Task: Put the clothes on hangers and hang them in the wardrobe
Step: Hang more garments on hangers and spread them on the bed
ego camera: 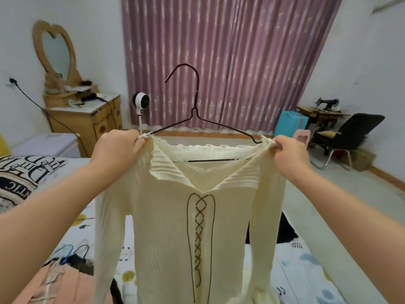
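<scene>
The bed, under a pale sheet printed with small motifs, carries a lettered pillow at its left edge. Near the front left corner lie peach clothing and a few wire hangers (partly tangled). A black garment lies toward the right edge.

Black lettering on the white pillow at the left edge, seen upside down and partly cut off. Legible pieces: "DE" and what looks like "Dime" in large ornate letters, and "TIC" in white on a dark band lower down. Full words not readable. No other readable text, numbers or brand marks anywhere.
</scene>
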